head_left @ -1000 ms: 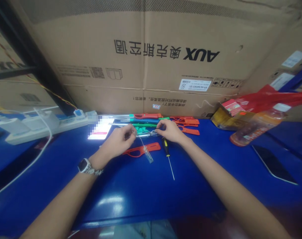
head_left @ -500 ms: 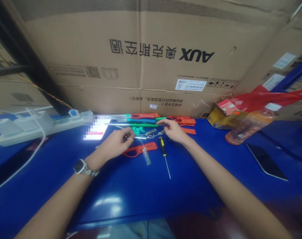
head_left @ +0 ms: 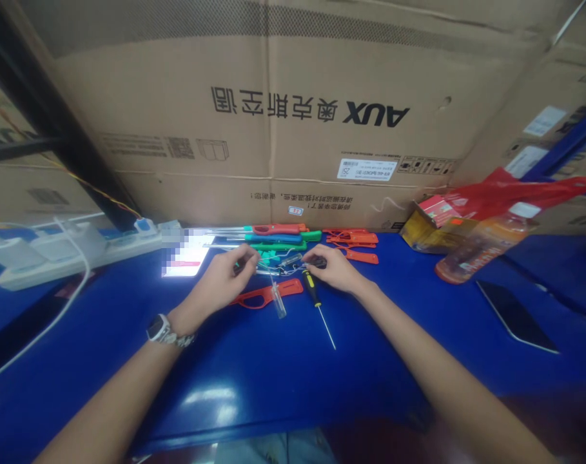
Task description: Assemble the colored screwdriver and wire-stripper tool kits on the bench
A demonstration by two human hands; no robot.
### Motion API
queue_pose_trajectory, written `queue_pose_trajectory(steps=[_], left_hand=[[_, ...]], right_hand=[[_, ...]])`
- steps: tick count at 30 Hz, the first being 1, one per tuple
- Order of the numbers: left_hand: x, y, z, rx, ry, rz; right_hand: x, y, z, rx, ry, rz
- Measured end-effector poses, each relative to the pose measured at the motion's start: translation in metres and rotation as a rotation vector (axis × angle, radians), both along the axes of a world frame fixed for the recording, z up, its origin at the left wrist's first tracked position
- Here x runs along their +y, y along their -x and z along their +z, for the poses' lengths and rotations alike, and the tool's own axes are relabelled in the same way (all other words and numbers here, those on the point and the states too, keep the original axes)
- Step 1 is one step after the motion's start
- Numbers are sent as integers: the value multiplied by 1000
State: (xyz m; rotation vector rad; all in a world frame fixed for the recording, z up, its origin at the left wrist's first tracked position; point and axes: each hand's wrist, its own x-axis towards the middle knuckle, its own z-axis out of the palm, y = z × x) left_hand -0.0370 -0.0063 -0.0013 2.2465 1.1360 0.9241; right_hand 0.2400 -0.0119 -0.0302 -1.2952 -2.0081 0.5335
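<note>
My left hand (head_left: 229,277), with a watch on its wrist, is closed in a pinch over a small part hidden by the fingers. My right hand (head_left: 338,267) pinches something small and dark at the end of thin wires, too small to name. Below and between the hands lies an orange plastic handle shell (head_left: 293,286) with a loop. A clear plastic tube (head_left: 278,301) on a thin pale lead rests across it. Near my right hand lies a screwdriver (head_left: 312,290) with a black and yellow handle, its shaft toward me. Small green pieces (head_left: 270,256) sit behind the wires.
Long-nosed lighters with red, blue and green handles (head_left: 283,247) lie at the back, beside stacked orange shells (head_left: 353,236). A lit screen (head_left: 196,251) and white power strip (head_left: 128,246) are left. A drink bottle (head_left: 486,245) and dark phone (head_left: 515,316) are right. Cardboard (head_left: 302,58) stands behind.
My right hand first drew away from the wires with its fingers loosened, then came back down and pinched a small dark part. My left hand stayed pinched nearly in place. The view shifted slightly.
</note>
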Motion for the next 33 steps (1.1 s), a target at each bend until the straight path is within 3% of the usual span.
queue_pose_trajectory(steps=[6, 10, 15, 20, 24, 27, 30, 33], left_hand=[[-5, -6, 11, -196, -40, 67], [-4, -16, 26, -220, -22, 14], [0, -17, 36, -86, -30, -8], [5, -9, 11, 126, 66, -69], [4, -10, -6, 291, 2, -155], [7, -19, -4, 345, -165, -151], [20, -42, 6, 350, -259, -150], [45, -83, 14, 377, -358, -178]], right_hand=[[-28, 15, 16, 74, -69, -45], [-41, 48, 23, 135, 25, 37], [-40, 71, 22, 278, 186, 103], [-32, 40, 28, 124, 137, 50], [-3, -4, 33, -59, 61, -260], [29, -32, 34, -300, 68, -396], [58, -46, 34, -384, 113, -386], [75, -50, 36, -477, 159, -354]])
